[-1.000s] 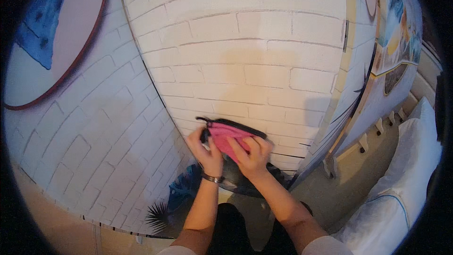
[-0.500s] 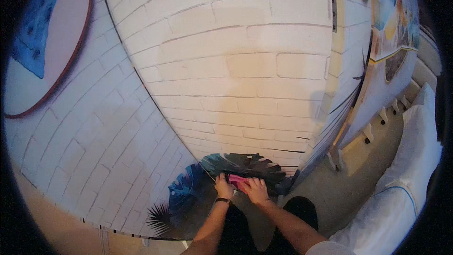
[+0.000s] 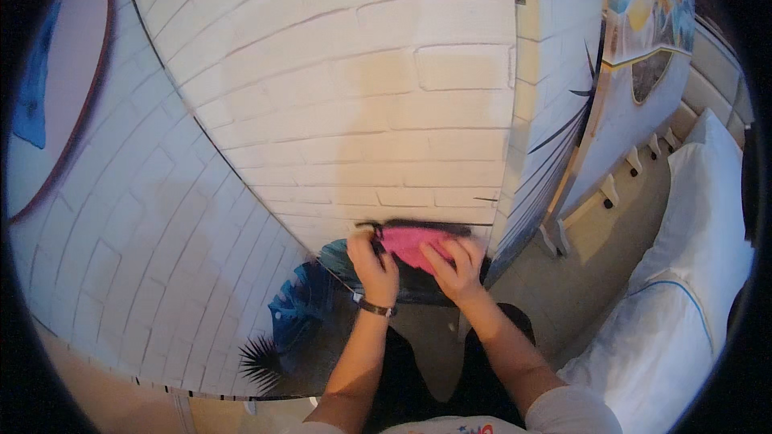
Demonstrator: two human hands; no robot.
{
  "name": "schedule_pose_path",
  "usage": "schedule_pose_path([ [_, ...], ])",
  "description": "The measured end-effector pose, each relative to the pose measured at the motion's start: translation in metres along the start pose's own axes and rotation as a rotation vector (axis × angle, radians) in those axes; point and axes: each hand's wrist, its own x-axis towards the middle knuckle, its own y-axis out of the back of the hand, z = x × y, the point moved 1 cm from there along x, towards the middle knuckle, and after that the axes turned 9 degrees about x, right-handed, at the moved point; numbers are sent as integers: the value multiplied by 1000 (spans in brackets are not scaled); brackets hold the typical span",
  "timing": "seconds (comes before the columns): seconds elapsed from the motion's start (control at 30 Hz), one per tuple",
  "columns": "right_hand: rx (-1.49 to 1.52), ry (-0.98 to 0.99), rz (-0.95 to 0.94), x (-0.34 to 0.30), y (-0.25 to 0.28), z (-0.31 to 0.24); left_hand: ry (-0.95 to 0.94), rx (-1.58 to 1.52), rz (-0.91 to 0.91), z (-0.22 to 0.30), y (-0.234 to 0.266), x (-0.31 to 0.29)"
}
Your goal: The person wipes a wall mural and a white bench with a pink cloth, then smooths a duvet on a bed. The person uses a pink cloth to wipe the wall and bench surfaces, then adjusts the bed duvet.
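Observation:
Both of my hands hold a pink cloth (image 3: 408,243) against the lower part of a white brick-pattern wall (image 3: 362,96). My left hand (image 3: 372,263), with a dark wristband, grips the cloth's left end. My right hand (image 3: 453,268) presses flat on its right part. A thin dark strip runs along the cloth's top edge. Just below the hands sits a dark leaf-patterned surface (image 3: 418,289), partly hidden by them.
A round frame with a blue picture (image 3: 48,104) hangs at the far left. A blue and dark leaf motif (image 3: 293,313) lies low on the wall. A bed with white bedding (image 3: 691,273) is at the right, below a colourful painted panel (image 3: 651,24).
My hands and the pink cloth dropped low on the wall half a second ago and have since come back up a little. The view has shifted closer to the wall.

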Motion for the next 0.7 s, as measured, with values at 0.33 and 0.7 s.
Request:
schedule_pose_path([
  [0.33,-10,-1028,-156,-240,-28,-12,578,281,-939,-85,-107,-215],
  [0.7,139,-514,74,-46,28,-24,323,-180,-199,27,-33,-84],
])
